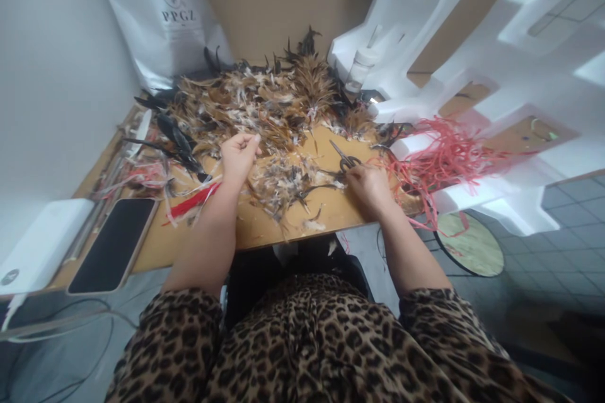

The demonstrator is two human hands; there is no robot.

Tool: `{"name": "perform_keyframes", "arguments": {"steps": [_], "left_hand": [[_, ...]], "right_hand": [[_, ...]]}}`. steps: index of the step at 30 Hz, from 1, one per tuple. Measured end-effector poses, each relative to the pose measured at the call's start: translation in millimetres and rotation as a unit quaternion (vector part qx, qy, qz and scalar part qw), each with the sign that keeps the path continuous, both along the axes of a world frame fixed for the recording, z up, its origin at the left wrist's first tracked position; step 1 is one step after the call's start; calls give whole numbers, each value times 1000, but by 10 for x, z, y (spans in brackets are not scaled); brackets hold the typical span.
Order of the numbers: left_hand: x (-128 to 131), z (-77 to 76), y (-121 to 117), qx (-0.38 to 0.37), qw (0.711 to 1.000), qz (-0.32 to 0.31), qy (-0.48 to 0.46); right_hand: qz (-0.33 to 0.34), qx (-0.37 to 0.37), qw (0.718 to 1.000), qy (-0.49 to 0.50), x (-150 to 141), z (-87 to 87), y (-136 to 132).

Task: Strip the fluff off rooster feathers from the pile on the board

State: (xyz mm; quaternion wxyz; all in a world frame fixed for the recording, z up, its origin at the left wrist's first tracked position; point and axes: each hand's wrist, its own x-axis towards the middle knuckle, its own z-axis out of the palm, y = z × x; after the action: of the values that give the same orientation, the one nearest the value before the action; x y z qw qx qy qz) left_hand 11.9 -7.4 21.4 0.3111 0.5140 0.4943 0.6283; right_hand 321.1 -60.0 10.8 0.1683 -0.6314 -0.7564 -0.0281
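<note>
A big heap of brown, black and white feathers covers the back of a wooden table. My left hand is curled closed at the heap's front edge, pinching feathers. My right hand grips dark scissors, blades pointing up and left over loose feather trimmings. A red feather bundle lies beside my left forearm.
A black phone and a white box lie at the table's left end. Red strips tangle at the right, over white foam packing. A small clear bottle and a white bag stand behind.
</note>
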Motion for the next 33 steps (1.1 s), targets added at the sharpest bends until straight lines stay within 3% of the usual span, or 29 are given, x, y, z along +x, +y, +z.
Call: {"name": "perform_keyframes", "arguments": {"steps": [6,9,12,16,20,25,29,31,33], "left_hand": [[17,-1,-3,-15,1000,-16,-7],[27,7,-8,-18,1000,-17,-7],[27,9,-8,-13,1000,-21,-10],[39,27,-33,-21,998,-57,-22],[110,67,-103,-71,987,-140,-32],[206,101,-162,-110,965,-233,-50],[194,94,-137,-103,964,-227,-94],[165,84,-118,-114,965,-219,-91],[134,76,-103,-129,963,-222,-81]], "right_hand": [[-47,15,993,107,80,-23,-14],[-55,11,975,217,99,-14,-39],[-51,10,926,373,71,-9,-55],[-45,15,837,545,-141,-1,-25],[-51,-7,780,624,-597,29,58],[17,-27,722,691,-1248,85,142],[55,-26,717,694,-1547,124,193],[69,3,732,678,-1569,142,232],[87,25,764,639,-1488,158,279]]}}
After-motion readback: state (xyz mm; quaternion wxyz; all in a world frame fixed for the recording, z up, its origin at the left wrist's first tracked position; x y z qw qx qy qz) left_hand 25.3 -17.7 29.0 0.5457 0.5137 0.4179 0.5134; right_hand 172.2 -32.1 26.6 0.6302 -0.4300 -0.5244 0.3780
